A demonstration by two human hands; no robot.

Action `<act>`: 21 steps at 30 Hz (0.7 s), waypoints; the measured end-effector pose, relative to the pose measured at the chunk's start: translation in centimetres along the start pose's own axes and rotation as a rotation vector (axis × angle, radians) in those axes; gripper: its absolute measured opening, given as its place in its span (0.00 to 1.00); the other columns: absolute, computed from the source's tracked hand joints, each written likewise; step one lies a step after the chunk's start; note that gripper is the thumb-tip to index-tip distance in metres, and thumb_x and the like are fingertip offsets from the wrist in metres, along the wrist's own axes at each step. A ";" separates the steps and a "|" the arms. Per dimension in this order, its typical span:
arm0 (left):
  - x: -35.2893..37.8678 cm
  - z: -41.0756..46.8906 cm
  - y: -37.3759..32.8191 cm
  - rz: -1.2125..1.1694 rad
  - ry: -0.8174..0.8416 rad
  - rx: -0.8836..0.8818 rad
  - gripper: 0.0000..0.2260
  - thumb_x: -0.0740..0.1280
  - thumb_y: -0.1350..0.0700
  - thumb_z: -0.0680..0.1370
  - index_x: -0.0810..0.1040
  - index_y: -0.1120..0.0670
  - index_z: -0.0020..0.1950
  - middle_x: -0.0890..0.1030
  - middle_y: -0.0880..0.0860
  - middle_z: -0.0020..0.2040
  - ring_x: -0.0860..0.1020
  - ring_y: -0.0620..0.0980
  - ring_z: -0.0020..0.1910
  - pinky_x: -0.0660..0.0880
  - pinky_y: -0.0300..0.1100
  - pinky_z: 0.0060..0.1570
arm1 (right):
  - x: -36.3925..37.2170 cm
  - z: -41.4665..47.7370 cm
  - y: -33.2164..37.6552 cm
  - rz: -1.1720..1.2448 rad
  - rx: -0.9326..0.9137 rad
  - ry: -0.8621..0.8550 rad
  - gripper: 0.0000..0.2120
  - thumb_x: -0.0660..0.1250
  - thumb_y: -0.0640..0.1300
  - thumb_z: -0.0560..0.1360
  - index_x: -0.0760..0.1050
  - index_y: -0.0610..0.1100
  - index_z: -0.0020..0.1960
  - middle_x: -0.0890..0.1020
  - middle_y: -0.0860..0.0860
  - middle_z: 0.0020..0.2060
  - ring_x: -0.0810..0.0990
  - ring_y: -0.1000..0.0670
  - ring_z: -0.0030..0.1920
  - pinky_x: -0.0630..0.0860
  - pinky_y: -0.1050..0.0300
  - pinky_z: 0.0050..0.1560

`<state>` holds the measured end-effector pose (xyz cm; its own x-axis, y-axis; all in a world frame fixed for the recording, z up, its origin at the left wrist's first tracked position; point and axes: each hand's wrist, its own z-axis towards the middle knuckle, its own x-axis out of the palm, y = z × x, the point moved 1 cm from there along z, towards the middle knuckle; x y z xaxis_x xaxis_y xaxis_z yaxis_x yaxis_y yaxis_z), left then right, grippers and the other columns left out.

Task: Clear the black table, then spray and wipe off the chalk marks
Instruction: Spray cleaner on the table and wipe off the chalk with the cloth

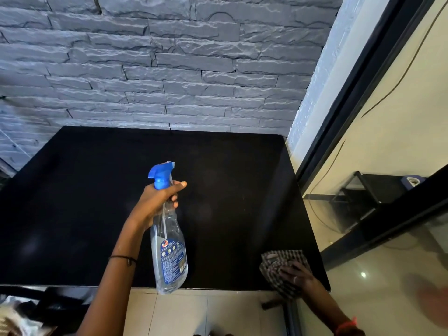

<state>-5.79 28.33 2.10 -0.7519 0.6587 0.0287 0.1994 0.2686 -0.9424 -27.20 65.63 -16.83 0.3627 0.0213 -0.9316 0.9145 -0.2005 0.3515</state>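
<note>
My left hand grips the neck of a clear spray bottle with a blue trigger head, held upright above the black table, nozzle pointing left. At the table's near right corner lies a checked cloth, and my right hand rests flat on it. The tabletop looks dark with only faint smudges; no distinct chalk marks show.
A grey stone-brick wall backs the table. A black-framed glass partition stands on the right, with a black stand behind it. Pale floor tiles lie below the table's front edge; clutter sits at the bottom left.
</note>
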 end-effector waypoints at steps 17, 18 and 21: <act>3.6 -5.1 2.9 0.002 -0.010 -0.065 0.08 0.73 0.54 0.74 0.75 0.55 0.46 0.73 0.50 0.28 0.73 0.47 0.26 0.74 0.40 0.29 | 1.4 0.9 1.1 0.089 0.050 0.138 0.30 0.72 0.43 0.69 0.68 0.51 0.69 0.63 0.63 0.69 0.44 0.64 0.71 0.51 0.56 0.73; 3.7 -5.4 3.0 0.004 -0.015 -0.069 0.08 0.73 0.54 0.74 0.75 0.55 0.46 0.73 0.50 0.27 0.73 0.46 0.26 0.74 0.40 0.29 | 1.2 -0.4 0.0 0.115 0.080 0.119 0.28 0.69 0.48 0.70 0.66 0.56 0.69 0.59 0.68 0.70 0.45 0.65 0.72 0.51 0.57 0.73; 4.0 -6.1 3.5 -0.003 -0.022 -0.073 0.09 0.73 0.54 0.74 0.75 0.55 0.47 0.73 0.50 0.28 0.73 0.47 0.26 0.74 0.39 0.29 | -0.5 -3.5 -2.7 0.130 0.085 -0.070 0.26 0.61 0.48 0.73 0.62 0.70 0.66 0.58 0.78 0.66 0.52 0.68 0.71 0.57 0.59 0.72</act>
<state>-4.32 36.18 0.97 -0.7662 0.6422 0.0230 0.2421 0.3216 -0.9154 -29.22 69.63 -17.02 0.4608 -0.0782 -0.8840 0.8411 -0.2793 0.4632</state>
